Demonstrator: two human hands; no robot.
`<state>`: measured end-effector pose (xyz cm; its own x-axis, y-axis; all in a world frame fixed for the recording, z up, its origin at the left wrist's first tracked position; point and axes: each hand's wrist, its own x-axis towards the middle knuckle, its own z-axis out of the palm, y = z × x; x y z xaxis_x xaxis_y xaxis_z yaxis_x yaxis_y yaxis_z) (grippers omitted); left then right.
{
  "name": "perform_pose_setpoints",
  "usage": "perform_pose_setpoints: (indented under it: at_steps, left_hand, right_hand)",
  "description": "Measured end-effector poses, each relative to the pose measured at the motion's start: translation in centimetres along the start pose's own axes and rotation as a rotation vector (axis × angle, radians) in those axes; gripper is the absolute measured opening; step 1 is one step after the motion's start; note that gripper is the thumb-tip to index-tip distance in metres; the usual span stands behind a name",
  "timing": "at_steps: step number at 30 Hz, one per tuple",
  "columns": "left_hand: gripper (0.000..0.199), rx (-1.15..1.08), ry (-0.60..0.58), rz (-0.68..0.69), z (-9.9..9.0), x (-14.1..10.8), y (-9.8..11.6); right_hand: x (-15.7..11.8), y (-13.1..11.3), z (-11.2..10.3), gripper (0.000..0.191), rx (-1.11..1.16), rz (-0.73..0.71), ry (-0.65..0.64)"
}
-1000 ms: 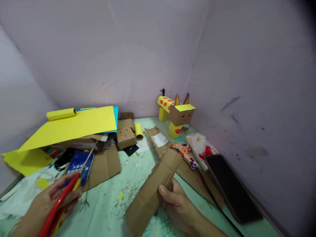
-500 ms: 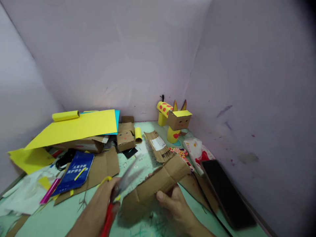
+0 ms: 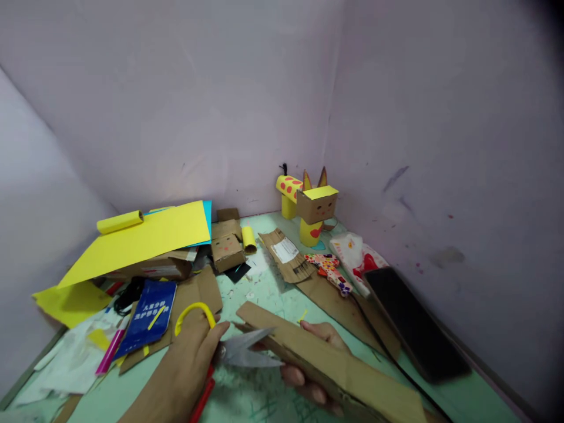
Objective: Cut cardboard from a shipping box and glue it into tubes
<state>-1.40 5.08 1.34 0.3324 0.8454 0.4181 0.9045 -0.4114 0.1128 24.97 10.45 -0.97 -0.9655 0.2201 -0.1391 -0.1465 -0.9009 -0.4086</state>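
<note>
My left hand (image 3: 189,358) is closed around a pair of scissors (image 3: 240,351) with yellow and red handles. Their blades are spread, pointing right, with the tips at the near side of a folded strip of brown cardboard (image 3: 317,364). Whether the blades touch the cardboard I cannot tell. My right hand (image 3: 326,333) grips that strip from beneath, its fingers showing on both sides and its palm hidden. A flat cardboard piece (image 3: 326,294) lies on the green table beyond the right hand.
At the back right stands a yellow cardboard animal (image 3: 317,205) with pointed ears. A black slab (image 3: 414,323) and a flower-patterned object (image 3: 330,273) with a black cord lie right. Yellow sheets (image 3: 150,241), a blue packet (image 3: 147,320) and a small cardboard box (image 3: 227,252) are left.
The cardboard strip has turned from slanting up right to slanting down right, edge toward me. The scissors have swung clockwise and their blades have opened beside it.
</note>
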Motion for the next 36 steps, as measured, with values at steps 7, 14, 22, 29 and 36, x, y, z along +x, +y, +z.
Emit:
perform_pose_setpoints:
  at_steps: [7,14,22,29,36]
  left_hand:
    - [0.049,0.304,-0.071,0.243,-2.2,0.2,0.3]
    - [0.057,0.346,-0.254,0.303,-4.6,0.6,0.5]
    - [0.061,0.395,-0.468,0.345,-6.0,0.9,-0.1]
    - [0.055,0.361,-0.328,0.460,-5.8,0.5,-0.3]
    - [0.057,0.356,-0.250,0.468,-5.5,0.2,-0.7]
  right_hand:
    - [0.1,0.1,-0.1,0.058,0.023,0.034,-0.053]
    - [0.0,-0.4,-1.0,0.048,-0.067,0.133,-0.128]
    - [-0.2,-0.3,-0.8,0.056,0.150,0.242,-0.142]
    - [0.0,-0.3,-0.7,0.052,0.176,0.241,-0.197]
    - [0.2,-0.2,-0.7,0.044,0.122,0.250,-0.178]
